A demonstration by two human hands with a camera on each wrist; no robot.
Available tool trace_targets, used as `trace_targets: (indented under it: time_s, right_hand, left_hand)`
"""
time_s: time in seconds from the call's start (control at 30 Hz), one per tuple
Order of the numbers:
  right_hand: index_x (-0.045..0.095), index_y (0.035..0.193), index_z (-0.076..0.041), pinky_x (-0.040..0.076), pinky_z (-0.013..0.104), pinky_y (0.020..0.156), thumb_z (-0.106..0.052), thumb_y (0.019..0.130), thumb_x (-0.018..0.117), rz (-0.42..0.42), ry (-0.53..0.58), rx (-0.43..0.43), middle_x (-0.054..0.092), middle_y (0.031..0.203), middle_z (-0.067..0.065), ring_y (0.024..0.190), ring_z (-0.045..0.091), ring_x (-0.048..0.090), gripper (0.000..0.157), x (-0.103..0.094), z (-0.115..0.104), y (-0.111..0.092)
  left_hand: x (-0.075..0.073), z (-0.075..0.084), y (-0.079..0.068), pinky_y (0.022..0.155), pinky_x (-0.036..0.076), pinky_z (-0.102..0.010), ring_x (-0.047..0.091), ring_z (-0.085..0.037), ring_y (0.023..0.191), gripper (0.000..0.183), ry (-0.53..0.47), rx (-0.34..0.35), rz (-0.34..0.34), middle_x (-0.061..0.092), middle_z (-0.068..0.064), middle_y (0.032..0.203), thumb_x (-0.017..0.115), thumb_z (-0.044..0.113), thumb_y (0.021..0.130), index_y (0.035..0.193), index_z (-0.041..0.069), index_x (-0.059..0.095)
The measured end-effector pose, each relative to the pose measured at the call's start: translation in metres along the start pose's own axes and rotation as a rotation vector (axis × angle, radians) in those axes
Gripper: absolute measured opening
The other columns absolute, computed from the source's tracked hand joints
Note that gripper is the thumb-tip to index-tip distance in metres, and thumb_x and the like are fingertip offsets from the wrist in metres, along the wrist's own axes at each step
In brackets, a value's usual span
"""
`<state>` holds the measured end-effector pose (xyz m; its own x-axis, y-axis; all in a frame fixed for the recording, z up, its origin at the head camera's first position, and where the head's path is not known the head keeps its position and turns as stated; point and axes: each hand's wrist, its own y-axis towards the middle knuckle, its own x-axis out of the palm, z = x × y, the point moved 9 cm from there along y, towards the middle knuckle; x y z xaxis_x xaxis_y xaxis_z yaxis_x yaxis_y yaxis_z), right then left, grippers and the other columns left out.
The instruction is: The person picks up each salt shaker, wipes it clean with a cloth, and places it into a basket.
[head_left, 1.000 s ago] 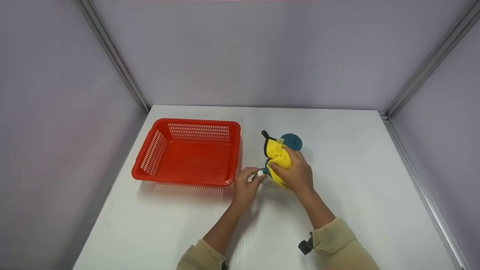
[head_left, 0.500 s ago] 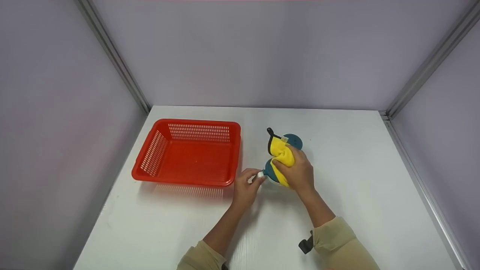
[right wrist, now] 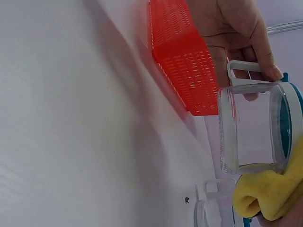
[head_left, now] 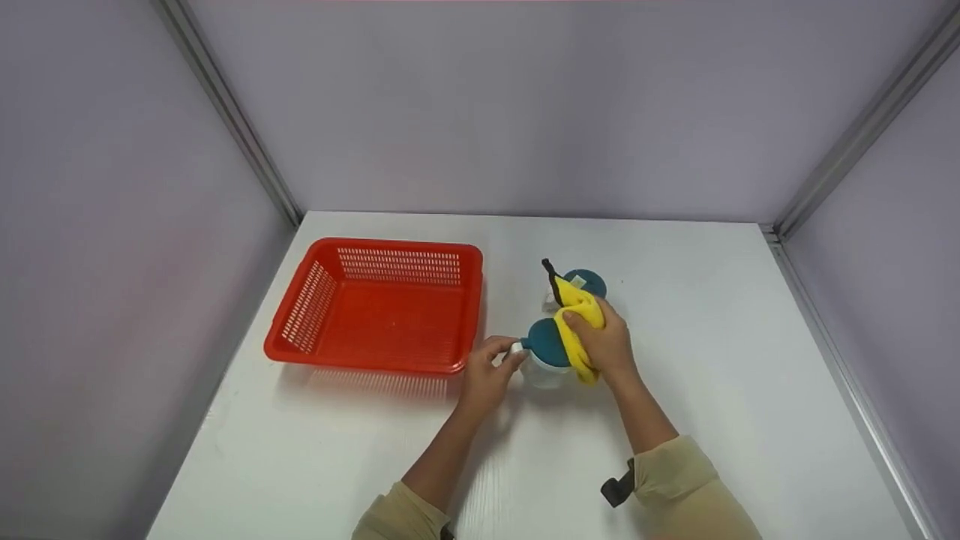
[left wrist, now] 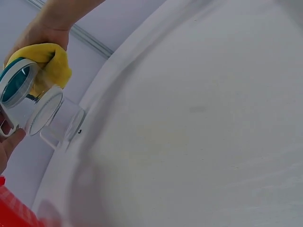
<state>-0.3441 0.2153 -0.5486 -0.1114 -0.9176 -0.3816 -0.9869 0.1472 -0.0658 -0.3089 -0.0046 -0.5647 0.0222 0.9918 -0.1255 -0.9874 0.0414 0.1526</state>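
Red basket (head_left: 390, 322) nr clear jar (right wrist: 251, 127); L hand (head_left: 484, 379) pinching handle (right wrist: 244, 65), R hand (head_left: 609, 345) gripping cloth (head_left: 585, 309).

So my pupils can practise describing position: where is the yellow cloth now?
In the head view, the yellow cloth is right of centre, in the right hand, against the right side of the jar the left hand holds; the red basket is farther left.

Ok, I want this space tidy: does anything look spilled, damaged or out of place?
One small thing: a dark speck on the table near the rear jar. It looks odd because it stands out against the pale surface; it's too small to identify. I see no spill, and no damage to the held jar.
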Motion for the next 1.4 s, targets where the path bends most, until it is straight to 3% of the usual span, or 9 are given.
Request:
trace_targets:
  time_s: [0.3,0.57,0.73,1.1,1.4]
  right_hand:
    - [0.038,0.148,-0.020,0.049,0.024,0.090,-0.077,0.079,0.057,-0.111,0.148,0.190,0.050,0.123,0.009,0.106,0.023,0.050,0.092,0.009,0.020,0.000]
    - [0.043,0.142,-0.016,0.046,0.025,0.090,-0.069,0.086,0.058,-0.127,0.212,0.179,0.049,0.121,0.010,0.107,0.023,0.048,0.079,0.012,0.019,-0.004]
    - [0.041,0.143,-0.016,0.044,0.026,0.092,-0.072,0.085,0.056,-0.138,0.243,0.211,0.047,0.123,0.008,0.109,0.022,0.046,0.081,0.013,0.022,-0.004]
    - [0.031,0.145,-0.015,0.038,0.028,0.100,-0.077,0.085,0.048,-0.215,0.407,0.309,0.038,0.128,0.007,0.119,0.022,0.039,0.088,0.023,0.042,-0.004]
    - [0.037,0.139,-0.013,0.035,0.033,0.103,-0.075,0.086,0.049,-0.220,0.518,0.337,0.039,0.125,0.006,0.120,0.022,0.038,0.082,0.029,0.055,-0.009]
  left_hand:
    - [-0.003,-0.002,0.000,0.094,0.054,-0.043,0.063,-0.016,0.103,0.012,-0.023,-0.018,-0.016,0.071,0.007,0.100,0.072,0.021,0.090,0.102,0.023,0.075]
    - [-0.002,-0.003,-0.001,0.093,0.056,-0.036,0.062,-0.016,0.105,0.014,-0.002,-0.053,-0.006,0.070,0.007,0.102,0.073,0.022,0.090,0.103,0.024,0.075]
    - [-0.003,-0.003,-0.002,0.089,0.057,-0.031,0.063,-0.016,0.106,0.014,-0.016,-0.055,-0.013,0.070,0.007,0.103,0.073,0.023,0.090,0.104,0.023,0.075]
    - [-0.001,-0.004,-0.002,0.083,0.059,-0.032,0.066,-0.018,0.109,0.016,-0.130,-0.084,-0.053,0.070,0.001,0.106,0.072,0.024,0.091,0.106,0.020,0.074]
    - [0.001,-0.003,0.001,0.081,0.059,-0.033,0.067,-0.017,0.108,0.014,-0.150,-0.086,-0.061,0.070,0.001,0.105,0.070,0.021,0.092,0.105,0.022,0.074]
